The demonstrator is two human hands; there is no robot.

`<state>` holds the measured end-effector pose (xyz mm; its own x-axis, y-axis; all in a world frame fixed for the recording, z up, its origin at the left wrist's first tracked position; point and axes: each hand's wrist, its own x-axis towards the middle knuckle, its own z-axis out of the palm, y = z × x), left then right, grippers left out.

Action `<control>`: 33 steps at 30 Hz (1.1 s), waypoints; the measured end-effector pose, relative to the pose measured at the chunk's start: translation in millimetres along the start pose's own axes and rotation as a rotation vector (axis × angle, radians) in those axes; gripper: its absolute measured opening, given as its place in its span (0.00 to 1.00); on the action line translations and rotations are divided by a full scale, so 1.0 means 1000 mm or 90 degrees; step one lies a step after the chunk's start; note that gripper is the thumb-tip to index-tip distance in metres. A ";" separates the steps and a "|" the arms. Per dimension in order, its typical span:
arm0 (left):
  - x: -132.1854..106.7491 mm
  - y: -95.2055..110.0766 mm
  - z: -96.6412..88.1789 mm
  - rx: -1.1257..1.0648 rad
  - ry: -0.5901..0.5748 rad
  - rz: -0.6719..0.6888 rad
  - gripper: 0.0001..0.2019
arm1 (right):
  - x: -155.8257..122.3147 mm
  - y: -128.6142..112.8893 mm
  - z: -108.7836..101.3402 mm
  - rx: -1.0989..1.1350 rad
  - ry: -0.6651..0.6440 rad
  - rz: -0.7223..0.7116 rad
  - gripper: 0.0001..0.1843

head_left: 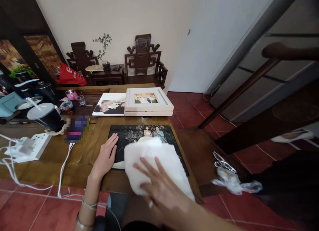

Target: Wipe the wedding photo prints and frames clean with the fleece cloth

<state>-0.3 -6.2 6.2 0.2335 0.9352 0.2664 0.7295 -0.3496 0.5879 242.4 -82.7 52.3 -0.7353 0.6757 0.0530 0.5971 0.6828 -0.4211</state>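
Observation:
A dark photo print (139, 134) of a couple lies flat on the wooden table (82, 161) in front of me. My left hand (106, 156) rests flat on the print's left edge, fingers stretched out. My right hand (161, 186) lies with spread fingers on a white cloth (154, 158) that covers the print's lower right part. Behind the print sit a white picture frame (148, 101) stacked on another, and a second photo print (109, 105) to their left.
A white power strip (30, 146) with cables, a lidded black cup (46, 116) and small cups sit at the left. Scissors (221, 161) and crumpled plastic (231, 183) lie on a dark surface at the right. Carved wooden chairs (143, 60) stand by the far wall.

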 end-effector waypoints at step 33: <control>-0.002 -0.001 0.001 -0.011 -0.003 0.001 0.21 | 0.027 0.041 -0.031 0.023 0.036 0.058 0.16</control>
<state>-0.8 -7.5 4.6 0.2375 0.9347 0.2644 0.7174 -0.3522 0.6010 256.9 -28.2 64.6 -0.6590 0.7494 0.0634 0.6478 0.6084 -0.4585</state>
